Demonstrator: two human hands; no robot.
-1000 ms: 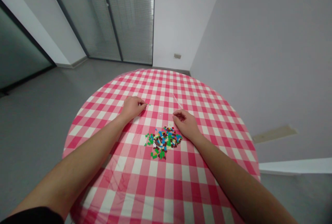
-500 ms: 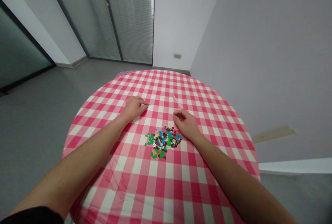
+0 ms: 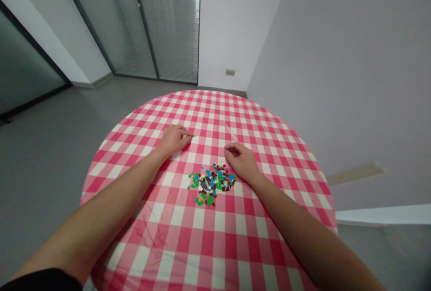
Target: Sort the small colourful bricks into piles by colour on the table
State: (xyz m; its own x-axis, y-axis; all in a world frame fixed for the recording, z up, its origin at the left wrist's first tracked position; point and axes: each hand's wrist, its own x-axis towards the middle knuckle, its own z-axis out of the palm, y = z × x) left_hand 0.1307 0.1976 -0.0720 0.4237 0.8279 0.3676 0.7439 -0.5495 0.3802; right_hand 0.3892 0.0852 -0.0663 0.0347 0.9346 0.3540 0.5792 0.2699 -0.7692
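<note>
Pinching a small green plastic brick point(image 3: 193, 136) between thumb and forefinger, the left hand point(image 3: 173, 140) rested on the cloth. The right hand point(image 3: 240, 161) lay nearby, its fingers point(image 3: 231, 148) loosely curled and holding nothing visible. Just behind those fingers, toward the person and between both hands, sat a scattered pile of multicoloured plastic bricks point(image 3: 212, 185). A pink-and-white gingham tablecloth point(image 3: 202, 237) covered the round table beneath them. Beyond the fingertips, well apart, stood glass doors with blinds point(image 3: 164, 21).

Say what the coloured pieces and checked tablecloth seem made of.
The small coloured bricks look like moulded plastic from their bright colours and crisp edges. The pink-and-white checked tablecloth has a slight sheen and creases, so perhaps vinyl or coated fabric.
</note>
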